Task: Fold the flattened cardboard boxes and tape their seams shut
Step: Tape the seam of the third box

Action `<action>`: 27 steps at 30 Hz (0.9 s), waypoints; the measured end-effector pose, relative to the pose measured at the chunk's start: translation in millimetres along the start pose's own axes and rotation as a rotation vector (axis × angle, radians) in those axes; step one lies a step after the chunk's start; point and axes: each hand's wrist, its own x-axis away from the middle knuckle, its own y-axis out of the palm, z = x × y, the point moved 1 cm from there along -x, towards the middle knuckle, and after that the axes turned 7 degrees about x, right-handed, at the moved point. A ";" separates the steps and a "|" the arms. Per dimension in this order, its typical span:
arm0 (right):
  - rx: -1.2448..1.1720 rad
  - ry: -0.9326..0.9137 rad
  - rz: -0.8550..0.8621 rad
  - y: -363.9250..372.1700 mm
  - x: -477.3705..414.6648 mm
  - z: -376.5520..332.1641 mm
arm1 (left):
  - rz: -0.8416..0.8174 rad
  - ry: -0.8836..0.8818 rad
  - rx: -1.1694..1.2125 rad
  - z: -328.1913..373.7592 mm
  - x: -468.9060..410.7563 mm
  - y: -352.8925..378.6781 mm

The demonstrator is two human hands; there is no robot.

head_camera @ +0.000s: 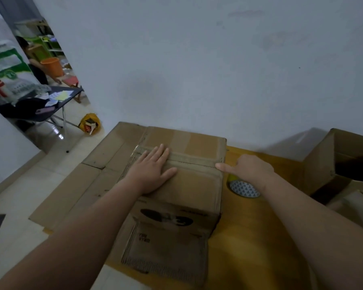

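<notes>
White painted wall [197,59] fills the field from 9 o'clock through 12 to 3 o'clock. Yellow-brown wooden table top [249,237] occupies the 4 to 6 o'clock sector. Flattened brown cardboard sheets [76,195] lie at 8 o'clock, overhanging the table's edge above the pale tiled floor. The folded brown cardboard box [197,185], the task item, stands at centre on the table, partly over those sheets, with its top flaps closed. The seam between the flaps runs from 9 to 3 o'clock across its top, and a glossy strip shows at the seam's 9 o'clock end. A loose printed flap hangs on the side at 6 o'clock. An open-topped brown cardboard carton [323,164] stands at 3 o'clock, apart from the folded box. A black folding table [40,107] strewn with papers sits at 10 o'clock through the doorway, with an orange plastic bucket [52,65] beyond it. The left hand [151,172] lies palm down on the near flap, its four fingers straight and pressed together with their tips across the seam, thumb spread toward 3 o'clock. The right hand [252,170] is just off the box's 3 o'clock edge; its index finger is straight and touches the box corner at the seam's end, the other fingers curled under, holding nothing visible. A tape roll with a blue-and-white triangle pattern [243,190] lies on the table beneath the right wrist, just beside the box. A yellow plastic bag [90,123] lies on the floor at 10 o'clock.
</notes>
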 end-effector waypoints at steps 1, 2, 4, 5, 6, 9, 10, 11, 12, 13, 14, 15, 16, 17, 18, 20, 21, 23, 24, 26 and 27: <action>0.006 -0.003 0.019 1.4 0.1 0.8 | 0.013 -0.027 0.007 -1.4 1.2 0.3; 0.013 -0.007 0.048 2.5 0.8 1.4 | 0.032 -0.058 0.015 -1.1 2.7 0.3; -0.031 -0.029 0.092 4.3 2.0 1.8 | 0.071 -0.143 0.031 -1.0 8.4 0.4; -0.071 -0.050 0.107 4.0 3.2 0.7 | 0.084 -0.189 0.039 -2.4 12.6 0.7; -0.087 -0.082 0.137 2.8 5.0 -1.5 | 0.091 -0.229 0.045 -4.9 17.6 1.1; 0.024 -0.224 0.340 -6.7 7.4 -22.4 | 0.112 -0.283 0.051 -13.0 35.7 -1.3; 0.047 -0.261 0.380 -9.6 6.4 -31.7 | 0.115 -0.287 0.046 -14.0 40.4 -2.3; 0.041 -0.282 0.371 -10.8 3.0 -40.4 | 0.118 -0.298 0.048 -14.6 44.6 -2.9; 0.014 -0.285 0.325 -10.7 -1.8 -47.9 | 0.125 -0.322 0.067 -14.8 49.2 -3.6; -0.027 -0.267 0.251 -8.9 -9.4 -52.7 | 0.137 -0.361 0.101 -14.9 54.4 -3.3; -0.089 -0.235 0.167 -6.9 -16.7 -54.7 | 0.153 -0.416 0.150 -14.7 60.5 -2.2; -0.187 -0.197 0.083 -4.3 -24.1 -53.8 | 0.177 -0.482 0.218 -13.8 67.3 -0.5; -0.319 -0.165 0.009 -1.6 -30.2 -51.3 | 0.208 -0.552 0.319 -13.4 73.7 2.4; -0.459 -0.149 -0.041 0.8 -34.9 -48.5 | 0.241 -0.622 0.465 -14.4 79.1 8.4; -0.566 -0.144 -0.059 2.0 -37.6 -46.1 | 0.270 -0.685 0.652 -14.2 83.3 15.1; -0.676 -0.146 -0.048 1.9 -39.5 -44.1 | 0.337 -0.750 0.994 -7.6 88.3 26.3; -0.699 -0.140 -0.041 0.7 -39.5 -43.9 | 0.384 -0.755 1.067 -2.8 88.5 29.0; -0.705 -0.100 -0.035 -3.0 -37.1 -42.8 | 0.496 -0.746 1.080 3.8 84.1 22.1; -0.698 -0.065 -0.024 -5.2 -34.5 -41.2 | 0.538 -0.734 1.058 4.5 79.3 12.4; -0.677 0.007 0.019 -9.1 -30.3 -36.6 | 0.577 -0.677 0.999 0.4 66.4 -11.6; -0.652 0.038 0.047 -11.1 -28.6 -34.0 | 0.584 -0.649 1.002 -5.3 57.6 -23.2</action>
